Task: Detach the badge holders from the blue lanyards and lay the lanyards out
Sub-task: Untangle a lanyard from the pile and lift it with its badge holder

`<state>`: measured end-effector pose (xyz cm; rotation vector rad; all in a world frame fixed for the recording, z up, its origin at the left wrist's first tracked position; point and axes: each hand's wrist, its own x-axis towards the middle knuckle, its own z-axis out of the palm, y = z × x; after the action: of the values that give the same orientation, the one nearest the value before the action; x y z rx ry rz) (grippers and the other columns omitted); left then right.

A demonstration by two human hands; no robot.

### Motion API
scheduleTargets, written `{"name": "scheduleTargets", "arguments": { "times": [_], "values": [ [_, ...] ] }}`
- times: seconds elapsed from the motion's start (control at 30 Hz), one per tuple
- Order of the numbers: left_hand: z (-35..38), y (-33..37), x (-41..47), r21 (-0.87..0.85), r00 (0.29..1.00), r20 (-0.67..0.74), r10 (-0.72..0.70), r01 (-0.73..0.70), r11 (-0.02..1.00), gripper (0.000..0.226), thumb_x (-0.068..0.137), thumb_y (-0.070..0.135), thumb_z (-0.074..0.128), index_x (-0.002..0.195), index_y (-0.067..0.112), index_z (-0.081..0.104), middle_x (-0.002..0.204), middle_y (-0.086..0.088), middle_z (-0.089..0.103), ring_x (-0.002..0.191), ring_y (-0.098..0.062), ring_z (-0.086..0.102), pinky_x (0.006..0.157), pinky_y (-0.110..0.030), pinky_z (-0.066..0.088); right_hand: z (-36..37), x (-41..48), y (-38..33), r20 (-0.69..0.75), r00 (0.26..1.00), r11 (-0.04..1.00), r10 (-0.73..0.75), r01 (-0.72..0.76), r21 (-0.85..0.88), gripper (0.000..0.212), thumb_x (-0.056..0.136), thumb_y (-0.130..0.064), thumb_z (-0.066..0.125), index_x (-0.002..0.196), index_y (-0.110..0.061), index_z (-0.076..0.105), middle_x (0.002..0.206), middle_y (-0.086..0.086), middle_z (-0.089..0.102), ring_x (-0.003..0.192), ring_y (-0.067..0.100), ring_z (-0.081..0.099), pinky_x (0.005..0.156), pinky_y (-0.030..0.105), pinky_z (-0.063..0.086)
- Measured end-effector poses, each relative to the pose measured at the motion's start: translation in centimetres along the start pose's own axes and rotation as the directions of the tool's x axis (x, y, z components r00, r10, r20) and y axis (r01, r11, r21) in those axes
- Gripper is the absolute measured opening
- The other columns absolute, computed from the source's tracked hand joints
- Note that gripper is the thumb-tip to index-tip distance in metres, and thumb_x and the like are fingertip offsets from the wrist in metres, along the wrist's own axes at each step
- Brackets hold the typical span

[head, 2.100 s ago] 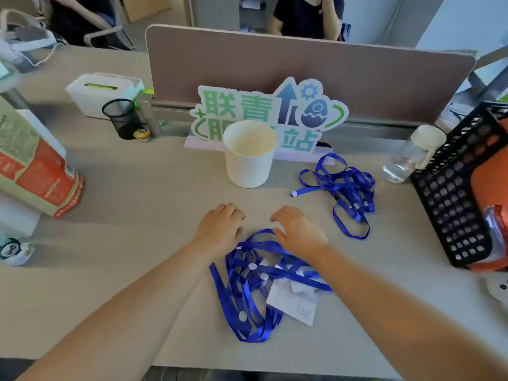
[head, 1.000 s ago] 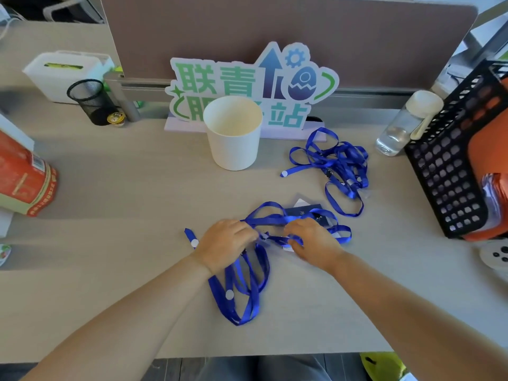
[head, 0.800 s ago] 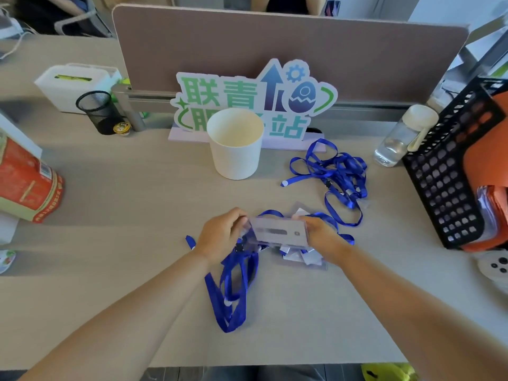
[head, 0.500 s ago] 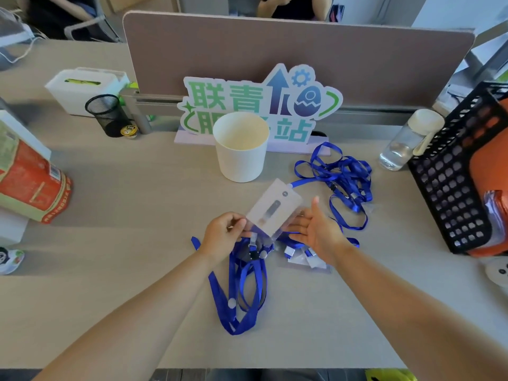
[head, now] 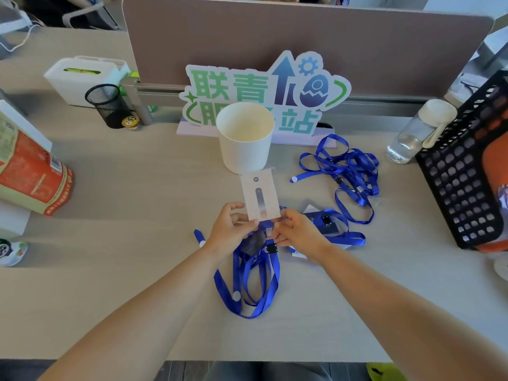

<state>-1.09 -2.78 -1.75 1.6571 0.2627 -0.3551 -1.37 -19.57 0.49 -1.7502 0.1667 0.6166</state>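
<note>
L hand (head: 233,229) pinches the near-left corner of a clear badge holder (head: 259,196), held above the table (head: 137,188); R hand (head: 297,232), fingers curled, pinches its near-right corner by the clip. Holder's long axis runs away from the person, far end twd a white paper cup (head: 244,138), which looks empty. Blue lanyard (head: 253,279) trails from its near end, looped on the table. Black basket (head: 456,174) at right holds sth orange.

Clear badge holder (head: 259,196) is getting held upright off the desk, clipped at its bottom end to a blue lanyard (head: 253,284) that's lying in loose loops below. Second holder (head: 325,222) is lying flat just right, with another lanyard tangle (head: 346,171) sitting farther back.
</note>
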Motion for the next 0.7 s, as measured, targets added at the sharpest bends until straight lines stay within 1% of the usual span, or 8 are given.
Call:
{"name": "scheduleTargets", "arguments": {
  "times": [0.1, 0.2, 0.27, 0.33, 0.4, 0.47, 0.57, 0.7],
  "values": [
    [0.0, 0.0, 0.2, -0.004, 0.999, -0.033, 0.033, -0.033, 0.999, 0.047, 0.084, 0.008, 0.065, 0.119, 0.022, 0.038, 0.085, -0.002, 0.066, 0.078, -0.017, 0.065, 0.076, -0.03, 0.052, 0.1, 0.1, 0.0, 0.028, 0.999, 1.0, 0.015, -0.015, -0.013, 0.012, 0.094, -0.006, 0.045, 0.105, -0.008, 0.049, 0.081, 0.007, 0.063, 0.075, 0.018, 0.063, 0.074, 0.028, 0.056],
    [0.1, -0.4, 0.3, -0.032, 0.994, -0.103, 0.044, -0.047, 0.998, 0.046, 0.083, 0.008, 0.066, 0.121, 0.015, 0.041, 0.085, -0.003, 0.066, 0.078, -0.015, 0.068, 0.068, -0.024, 0.054, 0.0, 0.2, 0.3, 0.056, 0.998, 0.998, 0.042, -0.044, 0.045, 0.02, 0.088, -0.013, 0.062, 0.105, -0.014, 0.054, 0.087, 0.001, 0.069, 0.079, 0.01, 0.067, 0.067, 0.019, 0.055],
    [0.3, -0.5, 0.2, -0.074, 0.99, -0.138, 0.04, -0.05, 0.996, 0.047, 0.083, 0.006, 0.067, 0.12, 0.015, 0.039, 0.084, -0.005, 0.067, 0.069, -0.008, 0.068, 0.061, -0.017, 0.053, -0.1, 0.5, 0.5, 0.066, 0.997, 0.997, 0.045, -0.048, 0.055, 0.028, 0.083, -0.014, 0.069, 0.108, -0.012, 0.057, 0.092, 0.003, 0.071, 0.084, 0.008, 0.069, 0.068, 0.015, 0.051],
    [0.2, -0.9, 0.2, -0.095, 0.984, -0.171, 0.044, -0.061, 0.994, 0.061, 0.082, 0.005, 0.067, 0.127, 0.022, 0.03, 0.078, -0.004, 0.064, 0.064, -0.009, 0.065, 0.064, -0.018, 0.054, -0.1, 0.8, 0.7, 0.044, 0.998, 0.995, 0.055, -0.059, 0.079, 0.026, 0.081, -0.008, 0.069, 0.106, -0.007, 0.06, 0.09, 0.004, 0.072, 0.08, 0.007, 0.069, 0.066, 0.011, 0.05],
    [0.0, -1.6, 0.1, -0.091, 0.978, -0.196, 0.069, -0.088, 0.992, 0.071, 0.082, 0.005, 0.066, 0.132, 0.034, 0.023, 0.077, -0.003, 0.063, 0.065, -0.014, 0.063, 0.072, -0.025, 0.054, -0.1, 1.2, 0.8, 0.028, 0.997, 0.995, 0.067, -0.069, 0.078, 0.022, 0.081, -0.007, 0.069, 0.103, -0.007, 0.064, 0.091, 0.004, 0.073, 0.08, 0.006, 0.069, 0.064, 0.008, 0.049],
    [0.0, -1.9, 0.0, 0.044, 0.966, -0.229, 0.123, -0.116, 0.992, 0.061, 0.083, 0.01, 0.066, 0.129, 0.033, 0.034, 0.075, -0.003, 0.06, 0.069, -0.017, 0.061, 0.074, -0.028, 0.052, -0.2, 1.7, 1.0, 0.022, 0.998, 0.994, 0.062, -0.063, 0.086, 0.02, 0.081, -0.005, 0.068, 0.101, -0.008, 0.067, 0.094, 0.005, 0.072, 0.083, 0.007, 0.068, 0.067, 0.008, 0.05],
    [0.1, -2.6, -0.3, 0.271, 0.952, -0.256, 0.17, -0.098, 0.958, 0.033, 0.085, 0.021, 0.064, 0.115, 0.027, 0.05, 0.068, 0.003, 0.053, 0.063, -0.01, 0.052, 0.063, -0.018, 0.044, -0.1, 2.5, 1.4, 0.023, 0.999, 0.994, 0.04, -0.042, 0.097, 0.017, 0.082, -0.001, 0.065, 0.094, -0.013, 0.069, 0.093, 0.0, 0.071, 0.086, 0.005, 0.067, 0.075, 0.01, 0.052],
    [-0.7, -4.0, -0.5, 0.498, 0.948, -0.253, 0.191, -0.042, 0.866, 0.026, 0.085, 0.033, 0.062, 0.11, 0.028, 0.059, 0.058, 0.011, 0.047, 0.056, -0.009, 0.047, 0.057, -0.021, 0.039, 0.0, 3.5, 1.8, 0.055, 0.998, 0.994, 0.019, -0.025, 0.104, 0.016, 0.081, -0.001, 0.067, 0.085, -0.016, 0.069, 0.084, -0.007, 0.072, 0.079, 0.0, 0.068, 0.072, 0.009, 0.051]
  ]
}}
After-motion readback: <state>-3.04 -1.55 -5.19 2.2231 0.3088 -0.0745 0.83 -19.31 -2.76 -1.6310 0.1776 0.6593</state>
